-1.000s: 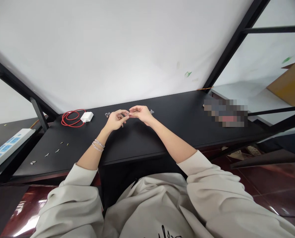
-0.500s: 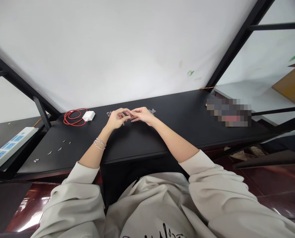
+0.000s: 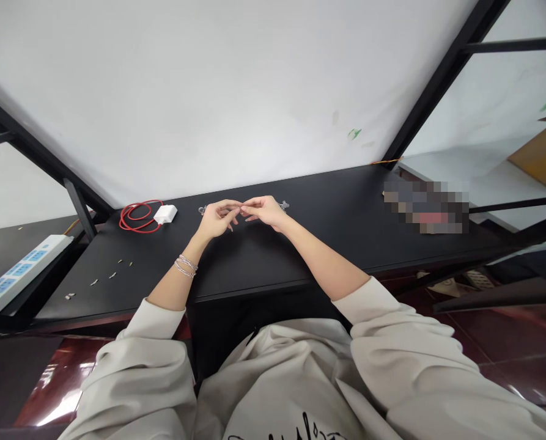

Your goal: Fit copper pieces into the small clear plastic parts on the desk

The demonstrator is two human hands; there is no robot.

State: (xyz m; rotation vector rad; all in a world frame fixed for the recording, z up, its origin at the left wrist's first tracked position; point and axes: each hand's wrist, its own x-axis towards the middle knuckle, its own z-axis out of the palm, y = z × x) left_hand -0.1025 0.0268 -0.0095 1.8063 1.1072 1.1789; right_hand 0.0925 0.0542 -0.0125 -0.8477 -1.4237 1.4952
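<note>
My left hand (image 3: 219,219) and my right hand (image 3: 263,211) meet fingertip to fingertip above the black table (image 3: 332,232). Both are pinched closed; whatever lies between the fingertips is too small or too hidden to name. Just behind the left hand a small clear, shiny object (image 3: 202,209) peeks out. Beyond the right hand shows another clear piece (image 3: 284,205), partly covered by that hand. Silvery bracelets (image 3: 186,266) circle my left wrist.
A white charger (image 3: 165,214) with a coiled red cable (image 3: 130,227) lies at left. Several tiny pieces (image 3: 112,275) are scattered near the left front. A white power strip (image 3: 22,272) is at far left; a blurred-out item (image 3: 426,208) lies at right.
The fingertips of both hands have drawn slightly closer together, and the left fingers have shifted a little. The view has moved very slightly; the other things stay where they were.
</note>
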